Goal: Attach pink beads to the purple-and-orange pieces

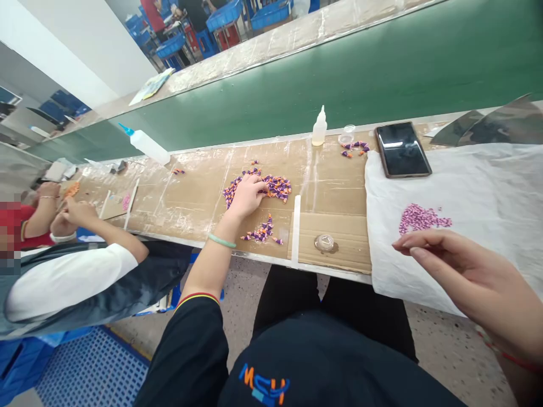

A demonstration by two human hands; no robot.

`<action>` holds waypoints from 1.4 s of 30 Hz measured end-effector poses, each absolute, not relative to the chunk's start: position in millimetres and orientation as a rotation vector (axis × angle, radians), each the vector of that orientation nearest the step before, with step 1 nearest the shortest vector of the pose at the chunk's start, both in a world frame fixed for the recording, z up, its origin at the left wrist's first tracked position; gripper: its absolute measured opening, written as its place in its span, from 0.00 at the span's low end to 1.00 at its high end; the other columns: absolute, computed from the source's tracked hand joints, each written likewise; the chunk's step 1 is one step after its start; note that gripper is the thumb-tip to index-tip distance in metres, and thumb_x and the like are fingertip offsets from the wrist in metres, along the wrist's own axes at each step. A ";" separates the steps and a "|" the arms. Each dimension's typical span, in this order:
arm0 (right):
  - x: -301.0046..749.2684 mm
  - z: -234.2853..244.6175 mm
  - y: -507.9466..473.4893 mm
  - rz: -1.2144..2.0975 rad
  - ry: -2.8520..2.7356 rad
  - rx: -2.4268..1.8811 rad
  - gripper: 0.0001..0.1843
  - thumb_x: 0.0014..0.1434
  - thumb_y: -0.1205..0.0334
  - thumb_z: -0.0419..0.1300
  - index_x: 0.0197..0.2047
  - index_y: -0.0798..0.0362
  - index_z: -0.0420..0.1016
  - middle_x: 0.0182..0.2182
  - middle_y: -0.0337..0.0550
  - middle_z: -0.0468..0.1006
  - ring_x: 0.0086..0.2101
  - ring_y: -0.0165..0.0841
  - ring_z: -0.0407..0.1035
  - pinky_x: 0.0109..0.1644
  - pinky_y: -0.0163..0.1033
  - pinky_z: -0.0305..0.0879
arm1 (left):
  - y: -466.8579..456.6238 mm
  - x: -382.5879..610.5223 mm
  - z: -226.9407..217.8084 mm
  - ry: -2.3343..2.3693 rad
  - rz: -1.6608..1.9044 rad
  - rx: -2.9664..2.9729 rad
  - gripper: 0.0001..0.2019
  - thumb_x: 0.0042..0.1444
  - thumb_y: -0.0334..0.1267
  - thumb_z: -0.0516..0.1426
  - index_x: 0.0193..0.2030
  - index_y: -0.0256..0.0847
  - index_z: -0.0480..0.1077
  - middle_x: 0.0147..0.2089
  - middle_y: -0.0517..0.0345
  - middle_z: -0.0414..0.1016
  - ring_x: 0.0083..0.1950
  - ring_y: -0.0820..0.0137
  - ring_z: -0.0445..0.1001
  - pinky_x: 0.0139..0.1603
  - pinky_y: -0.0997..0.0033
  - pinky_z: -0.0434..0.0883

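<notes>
A small clear dish (pixel 324 243) sits at five o'clock from the left hand (pixel 248 195), its contents unclear; a pale bottle (pixel 319 127) stands at one o'clock. That hand lies spread, fingers on the purple-orange pieces (pixel 278 186). The right hand (pixel 462 271) hovers loosely open and empty, with pink beads (pixel 422 217) at eleven o'clock.

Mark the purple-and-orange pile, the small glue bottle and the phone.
purple-and-orange pile (pixel 278 186): head view, right side of the heap.
small glue bottle (pixel 319 131): head view, middle of its body.
phone (pixel 402 150): head view, centre of the dark screen.
</notes>
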State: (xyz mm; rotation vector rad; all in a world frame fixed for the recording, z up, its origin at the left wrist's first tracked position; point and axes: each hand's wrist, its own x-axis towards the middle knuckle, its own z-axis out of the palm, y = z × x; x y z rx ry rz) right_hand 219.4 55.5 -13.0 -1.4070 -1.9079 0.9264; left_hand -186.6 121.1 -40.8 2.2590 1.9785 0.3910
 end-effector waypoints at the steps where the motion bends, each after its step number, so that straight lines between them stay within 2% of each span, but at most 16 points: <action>1: 220.2 -13.3 55.3 0.928 -1.897 -1.420 0.13 0.59 0.45 0.57 0.36 0.42 0.78 0.37 0.44 0.84 0.40 0.47 0.78 0.42 0.56 0.74 | 120.7 -186.2 -40.2 1.973 0.370 2.272 0.06 0.59 0.28 0.57 0.36 0.40 0.75 0.47 0.48 0.74 0.53 0.58 0.66 0.58 0.57 0.63; 7: 218.9 -12.9 52.6 0.966 -1.825 -1.430 0.14 0.59 0.45 0.57 0.36 0.44 0.77 0.38 0.45 0.83 0.42 0.46 0.77 0.44 0.54 0.72 | 111.0 -177.4 -35.4 1.963 0.282 2.319 0.08 0.62 0.28 0.52 0.33 0.39 0.70 0.42 0.46 0.75 0.49 0.58 0.69 0.54 0.55 0.66; 12: 216.8 -11.7 52.5 0.980 -1.797 -1.357 0.14 0.61 0.47 0.58 0.37 0.48 0.76 0.37 0.46 0.82 0.40 0.43 0.76 0.44 0.51 0.72 | 108.3 -171.2 -31.9 1.984 0.299 2.307 0.11 0.61 0.28 0.47 0.37 0.37 0.71 0.43 0.51 0.77 0.50 0.60 0.74 0.55 0.58 0.68; 14: 217.9 -11.9 52.4 0.954 -1.781 -1.322 0.12 0.62 0.50 0.58 0.37 0.48 0.76 0.37 0.46 0.81 0.40 0.42 0.76 0.45 0.49 0.72 | 110.1 -169.7 -28.6 1.978 0.341 2.284 0.10 0.58 0.28 0.50 0.38 0.37 0.72 0.43 0.51 0.79 0.49 0.59 0.75 0.55 0.57 0.69; 17: 223.6 -12.2 51.4 0.903 -1.738 -1.276 0.07 0.63 0.57 0.58 0.38 0.49 0.75 0.36 0.44 0.80 0.39 0.38 0.75 0.45 0.45 0.73 | 110.4 -167.3 -19.1 1.925 0.437 2.235 0.07 0.51 0.27 0.57 0.35 0.39 0.74 0.38 0.49 0.80 0.43 0.58 0.75 0.52 0.55 0.70; 19: 230.1 -12.8 50.9 0.875 -1.702 -1.260 0.06 0.63 0.60 0.57 0.37 0.49 0.74 0.36 0.44 0.80 0.39 0.36 0.75 0.45 0.44 0.73 | 105.9 -166.8 -11.9 1.845 0.523 2.194 0.04 0.52 0.31 0.59 0.30 0.42 0.74 0.33 0.52 0.78 0.39 0.59 0.74 0.48 0.58 0.71; 21: 237.8 -14.1 51.1 0.836 -1.672 -1.276 0.05 0.63 0.61 0.56 0.37 0.50 0.73 0.36 0.43 0.80 0.39 0.35 0.75 0.44 0.43 0.73 | 96.6 -166.7 -6.8 1.800 0.791 2.038 0.02 0.50 0.36 0.63 0.28 0.43 0.75 0.32 0.56 0.77 0.38 0.61 0.73 0.44 0.63 0.69; 25: 251.3 -20.4 54.2 0.766 -1.674 -1.340 0.06 0.63 0.62 0.55 0.37 0.52 0.73 0.35 0.44 0.79 0.39 0.35 0.75 0.43 0.42 0.73 | 68.1 -157.9 -2.3 1.765 1.138 1.465 0.09 0.50 0.45 0.67 0.35 0.45 0.77 0.25 0.66 0.69 0.29 0.70 0.65 0.33 0.71 0.63; 30: 251.8 -37.8 65.5 0.633 -1.837 -1.417 0.06 0.63 0.64 0.54 0.37 0.52 0.72 0.35 0.44 0.79 0.38 0.35 0.74 0.42 0.43 0.71 | 38.2 -123.5 -1.5 1.494 1.146 0.983 0.15 0.41 0.46 0.71 0.32 0.44 0.73 0.22 0.66 0.66 0.23 0.74 0.60 0.22 0.74 0.61; 35: 240.0 -59.3 81.4 0.559 -1.999 -1.440 0.06 0.57 0.70 0.56 0.31 0.52 0.71 0.32 0.46 0.78 0.38 0.40 0.69 0.46 0.48 0.65 | 20.9 -89.4 -8.3 1.405 1.143 1.017 0.12 0.47 0.46 0.67 0.30 0.42 0.70 0.21 0.65 0.62 0.23 0.74 0.61 0.27 0.72 0.67; 39: 236.0 -68.1 89.6 0.498 -2.082 -1.459 0.06 0.57 0.71 0.57 0.31 0.52 0.71 0.34 0.48 0.78 0.39 0.42 0.66 0.48 0.50 0.62 | 9.2 -76.1 -18.8 1.385 1.176 1.022 0.10 0.48 0.42 0.66 0.33 0.43 0.71 0.25 0.64 0.68 0.24 0.75 0.63 0.26 0.76 0.62; 42: 237.0 -68.4 91.4 0.473 -2.131 -1.459 0.07 0.56 0.72 0.57 0.31 0.52 0.72 0.34 0.48 0.77 0.39 0.42 0.66 0.49 0.50 0.62 | 1.8 -72.7 -28.0 1.333 1.100 1.087 0.08 0.49 0.41 0.66 0.31 0.42 0.73 0.29 0.60 0.72 0.28 0.72 0.67 0.29 0.75 0.65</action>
